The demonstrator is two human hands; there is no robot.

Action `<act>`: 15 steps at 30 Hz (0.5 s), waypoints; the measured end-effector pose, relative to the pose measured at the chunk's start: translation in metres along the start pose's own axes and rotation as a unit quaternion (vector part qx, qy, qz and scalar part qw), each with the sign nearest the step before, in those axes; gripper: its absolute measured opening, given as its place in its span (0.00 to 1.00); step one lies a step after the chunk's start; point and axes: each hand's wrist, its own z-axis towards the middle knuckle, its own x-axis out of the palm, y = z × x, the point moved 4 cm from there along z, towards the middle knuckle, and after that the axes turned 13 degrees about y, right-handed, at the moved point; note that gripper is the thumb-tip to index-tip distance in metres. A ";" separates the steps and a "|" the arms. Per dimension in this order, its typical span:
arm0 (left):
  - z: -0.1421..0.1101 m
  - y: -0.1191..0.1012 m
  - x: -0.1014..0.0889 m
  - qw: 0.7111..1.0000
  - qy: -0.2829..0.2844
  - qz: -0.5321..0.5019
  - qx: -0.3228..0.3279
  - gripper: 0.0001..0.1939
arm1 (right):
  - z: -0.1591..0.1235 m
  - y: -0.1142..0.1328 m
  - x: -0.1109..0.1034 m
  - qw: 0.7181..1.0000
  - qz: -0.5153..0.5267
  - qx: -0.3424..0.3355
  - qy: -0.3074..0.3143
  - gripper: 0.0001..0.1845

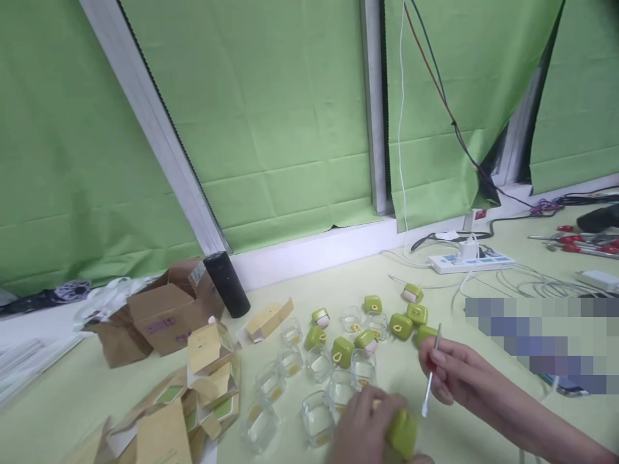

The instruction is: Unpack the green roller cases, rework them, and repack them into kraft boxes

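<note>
**Both grips full!**

Your left hand [362,426] curls around an olive-green, rounded, boxy piece [403,435], which juts out on its right; your right hand [447,368] pinches a slim silver metal rod [428,390], lower tip near that piece.

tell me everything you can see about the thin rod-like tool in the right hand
The thin rod-like tool is slim, straight and silvery, apparently metal, with a broader, paler lower tip. Pinched in the right hand's fingers, it slants steeply, its upper end above them, its tip down beside the green case. Red shows at the fingers, perhaps part of it.
</note>
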 end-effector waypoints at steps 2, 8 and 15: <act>-0.018 0.009 -0.012 0.965 -0.023 -0.259 -0.032 0.28 | 0.004 0.005 0.004 1.000 -0.019 -0.022 -0.002 0.20; -0.047 0.008 -0.038 0.780 -0.077 -0.620 0.023 0.30 | 0.018 0.001 0.043 0.982 -0.166 0.031 0.079 0.26; -0.050 0.016 -0.025 0.793 -0.078 -0.605 0.006 0.23 | 0.014 -0.020 0.050 0.956 -0.290 -0.002 0.042 0.23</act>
